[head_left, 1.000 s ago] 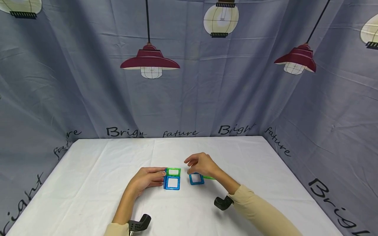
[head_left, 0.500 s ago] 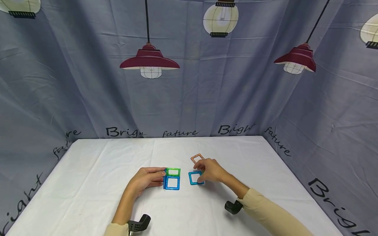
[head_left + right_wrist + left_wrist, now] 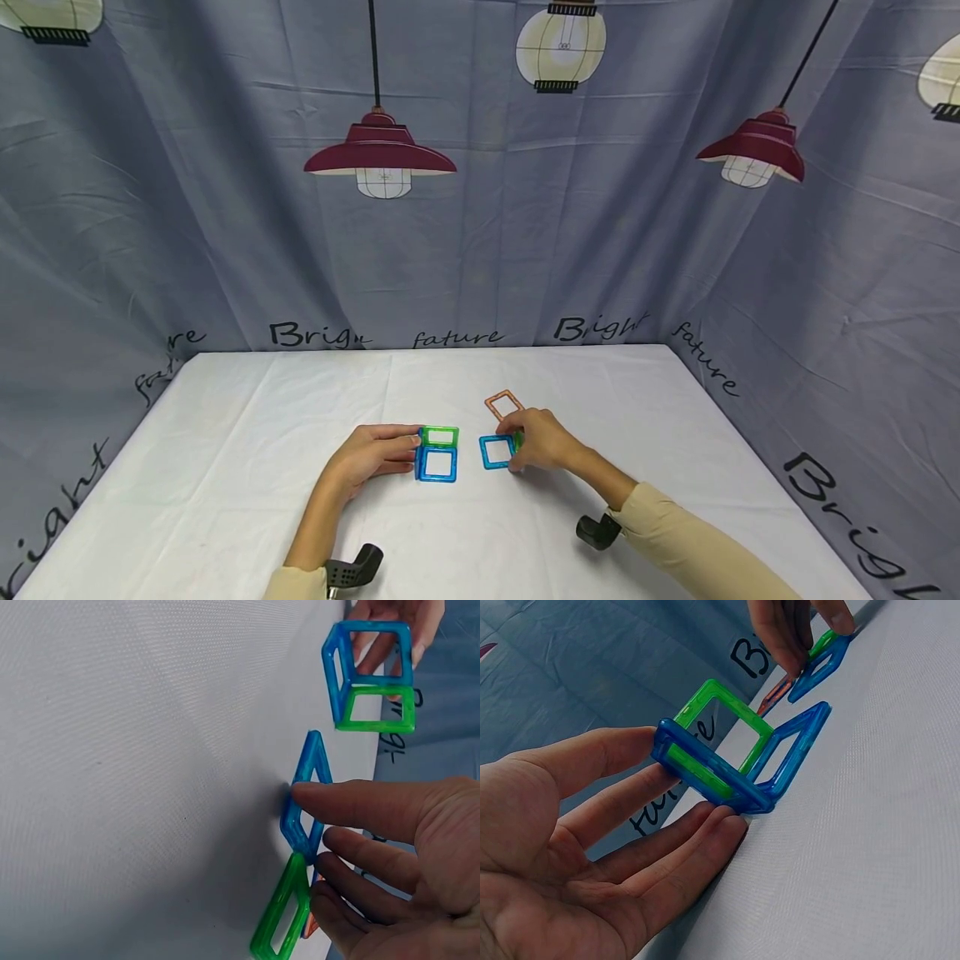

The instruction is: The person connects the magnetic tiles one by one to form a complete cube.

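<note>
My left hand (image 3: 372,454) touches an upright blue square magnetic tile (image 3: 718,766) with nearly straight fingers. An upright green tile (image 3: 742,709) and a second blue tile (image 3: 804,754), flat on the table, join it in a corner shape. My right hand (image 3: 551,439) pinches another blue square tile (image 3: 304,757) at its right side, thumb on the near edge and fingers on the far one. A green tile (image 3: 276,906) adjoins that blue tile and is mostly hidden by the hand in the head view. Just beyond the right fingers lies an orange tile (image 3: 497,397).
A white cloth (image 3: 255,467) covers the table. Behind and at both sides hangs a grey-blue curtain (image 3: 480,250) printed with lamps and lettering. A black wrist camera (image 3: 356,567) sits on the left wrist, another (image 3: 597,532) on the right.
My right hand has moved right and nearer, uncovering the orange tile, and its thumb has come to the blue tile's near right corner. The left hand and its tiles have not moved.
</note>
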### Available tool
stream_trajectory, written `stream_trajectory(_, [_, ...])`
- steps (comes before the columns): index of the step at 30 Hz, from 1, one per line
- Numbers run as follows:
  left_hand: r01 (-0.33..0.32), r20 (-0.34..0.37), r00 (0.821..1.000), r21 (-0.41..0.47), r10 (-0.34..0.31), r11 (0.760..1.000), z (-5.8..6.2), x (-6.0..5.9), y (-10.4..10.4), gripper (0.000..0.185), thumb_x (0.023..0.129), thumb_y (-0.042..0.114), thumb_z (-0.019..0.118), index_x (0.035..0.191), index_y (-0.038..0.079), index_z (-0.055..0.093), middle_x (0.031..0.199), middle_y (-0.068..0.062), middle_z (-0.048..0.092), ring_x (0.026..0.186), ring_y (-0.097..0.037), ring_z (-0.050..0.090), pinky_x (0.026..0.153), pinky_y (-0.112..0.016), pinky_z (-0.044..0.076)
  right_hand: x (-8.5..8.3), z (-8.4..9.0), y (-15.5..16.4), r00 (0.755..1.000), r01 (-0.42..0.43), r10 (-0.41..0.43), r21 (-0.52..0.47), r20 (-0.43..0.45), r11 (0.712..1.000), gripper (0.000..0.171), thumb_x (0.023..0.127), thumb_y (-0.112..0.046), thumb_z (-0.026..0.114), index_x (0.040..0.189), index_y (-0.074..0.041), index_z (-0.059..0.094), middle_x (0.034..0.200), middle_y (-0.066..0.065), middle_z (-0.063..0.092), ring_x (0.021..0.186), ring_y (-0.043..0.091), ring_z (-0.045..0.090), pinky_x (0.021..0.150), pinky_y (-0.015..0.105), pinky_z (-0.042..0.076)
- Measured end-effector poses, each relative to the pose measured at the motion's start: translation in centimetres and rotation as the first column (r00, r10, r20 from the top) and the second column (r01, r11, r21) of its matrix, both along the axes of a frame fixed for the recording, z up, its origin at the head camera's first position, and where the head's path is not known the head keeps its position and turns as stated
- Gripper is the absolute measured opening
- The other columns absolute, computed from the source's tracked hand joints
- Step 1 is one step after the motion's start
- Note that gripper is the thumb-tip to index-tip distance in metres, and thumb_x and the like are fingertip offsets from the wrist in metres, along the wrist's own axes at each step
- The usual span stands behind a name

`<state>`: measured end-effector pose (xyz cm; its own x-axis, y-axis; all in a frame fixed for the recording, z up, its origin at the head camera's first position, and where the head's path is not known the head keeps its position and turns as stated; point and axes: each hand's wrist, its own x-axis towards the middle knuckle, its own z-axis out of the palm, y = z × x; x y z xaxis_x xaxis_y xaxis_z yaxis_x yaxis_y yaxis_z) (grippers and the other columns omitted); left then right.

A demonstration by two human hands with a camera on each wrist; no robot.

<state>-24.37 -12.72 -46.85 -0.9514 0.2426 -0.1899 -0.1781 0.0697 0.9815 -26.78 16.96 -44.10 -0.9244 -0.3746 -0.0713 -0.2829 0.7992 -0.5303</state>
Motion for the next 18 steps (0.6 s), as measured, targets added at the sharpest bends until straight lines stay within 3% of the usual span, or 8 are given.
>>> stream_trajectory(6, [0.011, -0.007, 1.0, 0.012, -0.01, 1.0, 0.1, 0.0, 0.0, 0.046, 0.097, 0.017, 0.069, 0.133, -0.008, 0.061, 0.122, -0.026, 0.069, 0.1, -0.025, 0.073, 0.088, -0.04, 0.061, -0.1, -0.2, -0.1, 0.999, 0.0, 0.001, 0.033, -0.033, 0.999, 0.048, 0.064, -0.003, 0.093, 0.109, -0.007, 0.076, 0.104, 0.005, 0.075, 0.1, 0.02, 0.063, 0.1, 0.048, 0.051])
stream_trajectory(13, [-0.003, -0.01, 1.0, 0.001, 0.003, 1.0, 0.1, 0.1, 0.1, 0.045, 0.096, 0.017, 0.069, 0.133, -0.008, 0.062, 0.123, -0.026, 0.069, 0.101, -0.026, 0.073, 0.087, -0.04, 0.061, 0.5, -0.1, -0.8, 0.999, -0.028, 0.027, -0.004, -0.036, 1.0, 0.046, 0.064, 0.0, 0.092, 0.106, -0.002, 0.075, 0.104, 0.009, 0.074, 0.1, 0.025, 0.064, 0.098, 0.05, 0.053])
stream_trajectory(18, [-0.003, -0.004, 1.0, 0.004, 0.003, 1.0, 0.1, 0.1, 0.0, 0.045, 0.096, 0.018, 0.07, 0.133, -0.008, 0.062, 0.122, -0.025, 0.069, 0.101, -0.026, 0.073, 0.088, -0.041, 0.061, 0.9, -0.2, -1.2, 0.997, -0.056, 0.055, -0.011, -0.044, 0.998, 0.045, 0.064, -0.004, 0.093, 0.105, -0.004, 0.074, 0.103, 0.007, 0.073, 0.097, 0.022, 0.063, 0.094, 0.048, 0.054])
